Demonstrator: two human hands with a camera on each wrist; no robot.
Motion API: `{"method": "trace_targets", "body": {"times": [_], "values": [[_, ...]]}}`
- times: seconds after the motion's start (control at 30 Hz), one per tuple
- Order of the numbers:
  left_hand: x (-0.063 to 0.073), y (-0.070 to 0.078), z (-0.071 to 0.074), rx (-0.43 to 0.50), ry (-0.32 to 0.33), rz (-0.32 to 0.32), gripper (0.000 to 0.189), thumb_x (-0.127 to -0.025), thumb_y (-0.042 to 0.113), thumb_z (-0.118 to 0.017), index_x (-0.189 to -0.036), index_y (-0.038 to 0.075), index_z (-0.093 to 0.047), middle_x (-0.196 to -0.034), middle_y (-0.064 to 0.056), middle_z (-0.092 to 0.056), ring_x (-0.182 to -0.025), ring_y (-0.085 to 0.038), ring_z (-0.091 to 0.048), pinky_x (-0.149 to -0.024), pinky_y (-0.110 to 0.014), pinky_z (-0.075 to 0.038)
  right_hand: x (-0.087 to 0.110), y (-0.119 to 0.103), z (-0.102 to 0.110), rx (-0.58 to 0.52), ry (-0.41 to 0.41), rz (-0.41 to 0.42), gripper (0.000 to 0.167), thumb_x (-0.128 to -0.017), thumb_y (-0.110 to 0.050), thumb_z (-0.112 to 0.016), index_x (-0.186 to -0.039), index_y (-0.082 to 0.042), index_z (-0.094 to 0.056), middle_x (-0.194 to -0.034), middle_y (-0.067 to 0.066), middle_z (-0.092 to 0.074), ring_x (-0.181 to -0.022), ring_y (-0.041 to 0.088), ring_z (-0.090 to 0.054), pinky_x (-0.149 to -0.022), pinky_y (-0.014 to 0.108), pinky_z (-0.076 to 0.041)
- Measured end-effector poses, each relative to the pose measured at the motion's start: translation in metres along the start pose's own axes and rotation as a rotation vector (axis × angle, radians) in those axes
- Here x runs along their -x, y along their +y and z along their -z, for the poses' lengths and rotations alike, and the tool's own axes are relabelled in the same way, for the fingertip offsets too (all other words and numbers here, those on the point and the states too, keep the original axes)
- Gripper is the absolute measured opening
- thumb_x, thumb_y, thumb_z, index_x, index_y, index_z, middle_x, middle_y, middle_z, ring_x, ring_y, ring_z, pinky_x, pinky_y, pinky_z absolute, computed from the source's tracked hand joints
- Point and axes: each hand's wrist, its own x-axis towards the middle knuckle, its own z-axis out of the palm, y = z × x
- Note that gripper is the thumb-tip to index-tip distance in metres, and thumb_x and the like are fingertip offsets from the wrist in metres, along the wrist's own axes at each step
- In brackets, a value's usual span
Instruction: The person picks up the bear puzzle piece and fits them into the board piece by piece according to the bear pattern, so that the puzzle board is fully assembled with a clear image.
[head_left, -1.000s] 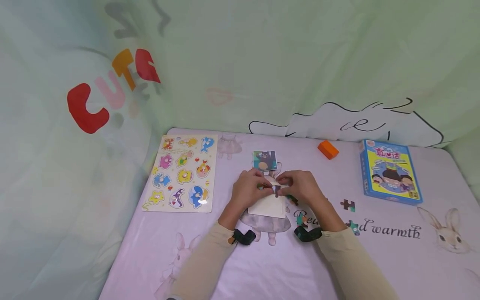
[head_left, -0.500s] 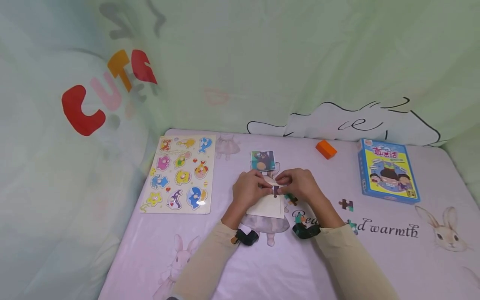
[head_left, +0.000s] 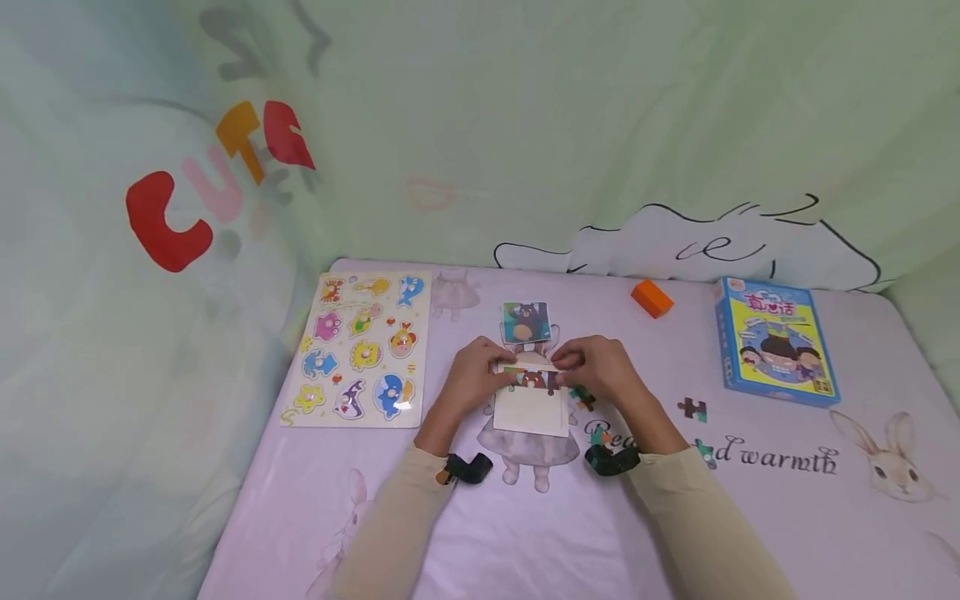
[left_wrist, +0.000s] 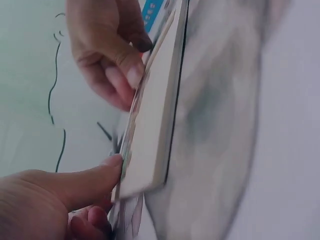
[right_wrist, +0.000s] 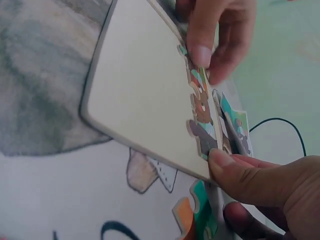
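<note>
Below the frame's centre, the left hand (head_left: pixel 468 377) and right hand (head_left: pixel 603 371) are pinching a pale tray (head_left: pixel 530 414), bear puzzle pieces (head_left: pixel 533 379) lying along its upper side.

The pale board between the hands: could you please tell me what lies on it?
A row of puzzle pieces showing a brown bear's face lies along the far side of the board. Whatever the left hand and right hand cover there cannot be seen.
</note>
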Motion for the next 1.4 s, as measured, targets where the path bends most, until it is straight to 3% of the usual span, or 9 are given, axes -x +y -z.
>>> {"method": "trace_targets", "body": {"times": [0.1,0.3,0.6,1.03,1.27,1.4], "values": [[0.003,-0.004,0.006,0.018,0.022,0.036,0.025,-0.088,0.022,-0.081,-0.11,0.013,-0.078,-0.098,-0.003,-0.067,-0.081,-0.014,-0.055,-0.073,-0.026,-0.045,0.001,0.003,0.001,-0.011,-0.004,0.018,0.03,-0.09,-0.019,-0.079,-0.118,-0.013,-0.074,-0.098,0.003,-0.076,-0.09,0.023,-0.062,-0.082,0.034,-0.055],[0.006,-0.007,0.006,0.071,0.025,0.047,0.026,-0.088,0.023,-0.081,-0.11,0.011,-0.076,-0.091,-0.001,-0.065,-0.074,-0.011,-0.051,-0.067,-0.022,-0.042,0.014,0.016,0.008,0.031,0.011,0.111,0.034,-0.095,-0.021,-0.072,-0.128,-0.013,-0.07,-0.113,0.007,-0.075,-0.103,0.027,-0.063,-0.094,0.047,-0.053],[0.004,-0.015,0.005,0.107,0.018,0.051,0.026,-0.086,0.025,-0.083,-0.108,0.012,-0.076,-0.091,0.0,-0.064,-0.074,-0.011,-0.051,-0.066,-0.022,-0.041,0.034,0.021,0.015,0.142,-0.038,0.103,0.039,-0.082,-0.02,-0.086,-0.119,-0.012,-0.074,-0.095,0.005,-0.066,-0.088,0.023,-0.055,-0.077,0.032,-0.05],[0.004,-0.017,0.006,0.116,0.022,0.044,0.027,-0.085,0.026,-0.084,-0.106,0.012,-0.076,-0.09,0.001,-0.063,-0.073,-0.011,-0.05,-0.065,-0.021,-0.04,0.038,0.019,0.011,0.167,-0.038,0.112,0.019,-0.085,-0.015,-0.083,-0.1,-0.011,-0.072,-0.09,0.005,-0.064,-0.086,0.023,-0.055,-0.079,0.035,-0.054],[0.004,-0.017,0.006,0.117,0.015,0.036,0.026,-0.085,0.025,-0.083,-0.106,0.011,-0.076,-0.09,0.0,-0.063,-0.073,-0.012,-0.051,-0.065,-0.021,-0.04,0.038,0.021,0.007,0.167,-0.006,0.112,0.03,-0.083,-0.019,-0.085,-0.107,-0.009,-0.07,-0.094,0.007,-0.064,-0.087,0.023,-0.056,-0.079,0.036,-0.055],[0.004,-0.018,0.007,0.115,0.017,0.025,0.026,-0.086,0.024,-0.083,-0.106,0.011,-0.076,-0.09,0.0,-0.063,-0.072,-0.011,-0.05,-0.065,-0.022,-0.04,0.038,0.021,0.005,0.181,0.024,0.122,0.029,-0.081,-0.018,-0.086,-0.104,-0.008,-0.07,-0.093,0.008,-0.062,-0.085,0.023,-0.055,-0.078,0.035,-0.054]]}}
